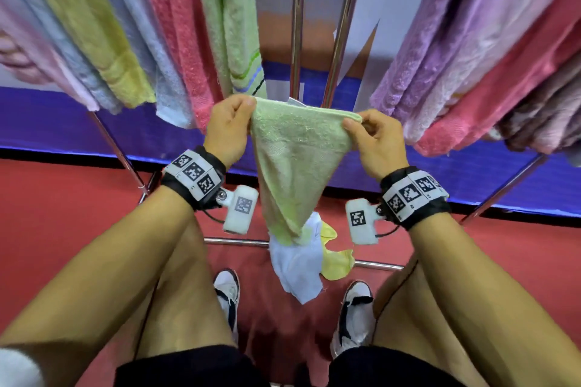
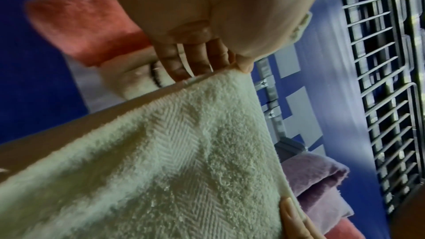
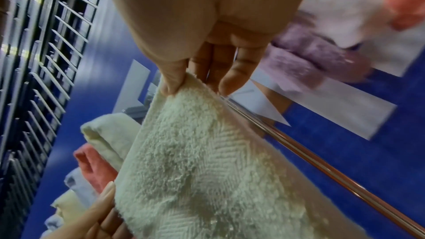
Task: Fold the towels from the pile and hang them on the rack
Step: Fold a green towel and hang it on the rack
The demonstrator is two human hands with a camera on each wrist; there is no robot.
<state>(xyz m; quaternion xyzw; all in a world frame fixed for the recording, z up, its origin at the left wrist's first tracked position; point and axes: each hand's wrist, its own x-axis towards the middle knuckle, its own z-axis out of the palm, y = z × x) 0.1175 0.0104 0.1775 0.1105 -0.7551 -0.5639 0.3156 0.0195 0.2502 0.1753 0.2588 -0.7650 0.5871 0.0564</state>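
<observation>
the left hand (image 1: pixel 227 127) and right hand (image 1: pixel 377 143) each pinched a top corner of the green towel (image 1: pixel 295 166), which hung before the rack (image 1: pixel 297 25).

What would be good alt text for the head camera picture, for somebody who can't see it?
Seen from above, a person's left hand and right hand each pinch a top corner of a pale green towel, which hangs to a point. Behind it, a metal rack holds coloured towels; below, a small pile of cloths lies on the red floor.
</observation>
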